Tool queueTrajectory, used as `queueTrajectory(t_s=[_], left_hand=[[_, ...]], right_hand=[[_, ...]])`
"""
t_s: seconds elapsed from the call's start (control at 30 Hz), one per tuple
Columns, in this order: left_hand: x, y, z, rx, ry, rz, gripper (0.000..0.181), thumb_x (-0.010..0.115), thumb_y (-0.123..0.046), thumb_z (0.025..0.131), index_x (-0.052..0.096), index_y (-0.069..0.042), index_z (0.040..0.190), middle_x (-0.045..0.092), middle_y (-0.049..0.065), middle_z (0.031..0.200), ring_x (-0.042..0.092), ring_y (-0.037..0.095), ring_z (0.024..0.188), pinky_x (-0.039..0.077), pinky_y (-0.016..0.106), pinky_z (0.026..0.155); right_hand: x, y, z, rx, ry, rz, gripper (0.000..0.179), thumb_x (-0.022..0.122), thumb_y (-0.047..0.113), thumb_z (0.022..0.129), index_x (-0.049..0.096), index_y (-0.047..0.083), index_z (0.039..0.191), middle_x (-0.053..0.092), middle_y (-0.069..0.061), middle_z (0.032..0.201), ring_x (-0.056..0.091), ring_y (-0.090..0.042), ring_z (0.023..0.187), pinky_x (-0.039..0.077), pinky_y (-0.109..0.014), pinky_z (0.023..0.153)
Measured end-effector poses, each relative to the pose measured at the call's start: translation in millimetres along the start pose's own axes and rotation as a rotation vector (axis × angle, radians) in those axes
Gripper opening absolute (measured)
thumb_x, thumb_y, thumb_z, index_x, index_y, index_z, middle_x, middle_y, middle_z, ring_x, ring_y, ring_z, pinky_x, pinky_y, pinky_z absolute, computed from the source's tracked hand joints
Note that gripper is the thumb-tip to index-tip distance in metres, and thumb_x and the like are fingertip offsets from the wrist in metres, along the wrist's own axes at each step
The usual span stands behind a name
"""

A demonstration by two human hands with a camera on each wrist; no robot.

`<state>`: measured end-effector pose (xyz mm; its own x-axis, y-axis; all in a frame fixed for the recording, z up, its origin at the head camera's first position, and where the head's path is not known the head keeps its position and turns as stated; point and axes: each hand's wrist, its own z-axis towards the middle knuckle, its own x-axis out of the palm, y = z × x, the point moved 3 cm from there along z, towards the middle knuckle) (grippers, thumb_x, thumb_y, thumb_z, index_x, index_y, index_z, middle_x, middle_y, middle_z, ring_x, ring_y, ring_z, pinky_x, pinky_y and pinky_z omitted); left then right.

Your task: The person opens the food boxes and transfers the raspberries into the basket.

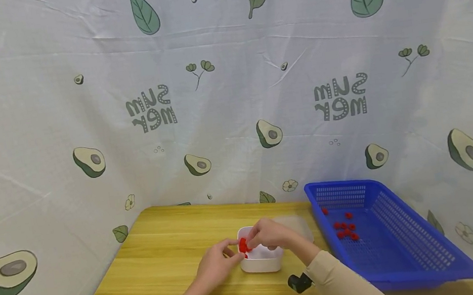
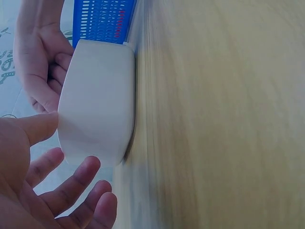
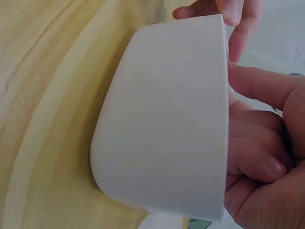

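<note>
On the wooden table stands a white box (image 1: pixel 262 264), open at the top, with small red pieces (image 1: pixel 243 244) along its left side. My right hand (image 1: pixel 270 234) reaches over the rim, thumb and index finger pinching at a small red piece; the box wall hides these fingertips in the right wrist view. At the box's left edge is my left hand (image 1: pixel 217 265), its thumb and fingers spread apart. Seen from the left wrist, this hand's thumb (image 2: pixel 40 128) lies at the rim and the other fingers are loosely bent beside the box wall.
A blue perforated basket (image 1: pixel 404 245) stands at the right, with several small red pieces (image 1: pixel 347 231) on its floor. A translucent flat lid-like piece (image 1: pixel 297 224) lies behind the box. A printed white curtain (image 1: pixel 239 167) hangs behind the table.
</note>
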<state>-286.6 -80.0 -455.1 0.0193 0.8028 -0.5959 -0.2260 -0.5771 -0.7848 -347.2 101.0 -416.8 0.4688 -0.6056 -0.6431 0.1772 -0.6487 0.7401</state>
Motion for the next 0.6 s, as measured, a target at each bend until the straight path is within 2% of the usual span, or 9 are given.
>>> queueTrajectory(t_s=[0.37, 0.6], left_hand=[[0.9, 0.4, 0.1, -0.013, 0.004, 0.007, 0.04, 0.075, -0.035, 0.09, 0.068, -0.016, 0.125, 0.067, -0.004, 0.088, 0.056, 0.015, 0.076, 0.043, 0.031, 0.063], [0.4, -0.4, -0.5, -0.029, 0.012, 0.003, 0.042, 0.075, -0.037, 0.09, 0.067, -0.016, 0.126, 0.066, -0.003, 0.09, 0.055, 0.016, 0.076, 0.043, 0.031, 0.062]], right_hand=[[13.4, -3.1, 2.2, 0.015, 0.002, -0.045, 0.005, 0.077, 0.016, 0.087, 0.077, 0.011, 0.087, 0.036, 0.004, 0.056, 0.026, -0.012, 0.045, 0.025, -0.024, 0.045], [18.7, -3.5, 3.4, 0.009, 0.008, -0.087, 0.007, 0.079, 0.018, 0.085, 0.076, 0.012, 0.082, 0.037, 0.003, 0.055, 0.027, -0.013, 0.045, 0.026, -0.024, 0.044]])
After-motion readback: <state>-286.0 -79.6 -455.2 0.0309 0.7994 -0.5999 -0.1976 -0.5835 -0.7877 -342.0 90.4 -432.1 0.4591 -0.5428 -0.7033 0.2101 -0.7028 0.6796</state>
